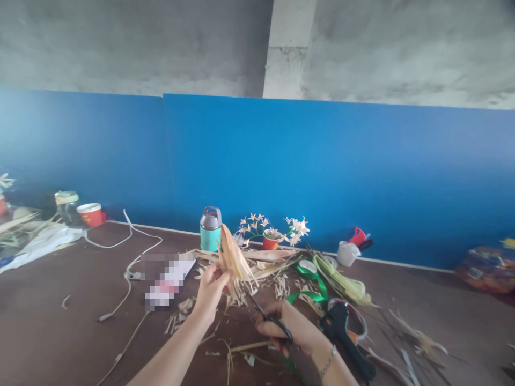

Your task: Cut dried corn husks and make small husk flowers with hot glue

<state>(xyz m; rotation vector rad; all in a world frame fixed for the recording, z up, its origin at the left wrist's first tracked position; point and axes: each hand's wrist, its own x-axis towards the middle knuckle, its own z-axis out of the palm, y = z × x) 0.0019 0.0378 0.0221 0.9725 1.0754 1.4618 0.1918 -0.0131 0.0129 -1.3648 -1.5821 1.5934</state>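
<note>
A dry, pale tan corn husk (235, 257) is pinched between the thumb and fingers of my left hand (213, 283), raised over the table. Its lower right edge is cut into thin fringes. In my right hand (285, 324) is a pair of black-handled scissors (277, 323); the blades point up and left toward the fringed edge. Whether the blades touch the husk I cannot tell. Cut husk scraps (185, 310) lie on the table below. Just right of my right wrist rests a black glue gun (346, 343).
Behind the husk stand a teal flask (210, 236) and a red cup (271, 242) with white husk flowers. To the right are green ribbon (319, 289), a bundle of pale green husks (341, 279) and a white cup (348, 253). A phone (171, 281) and white cables (131, 268) lie left.
</note>
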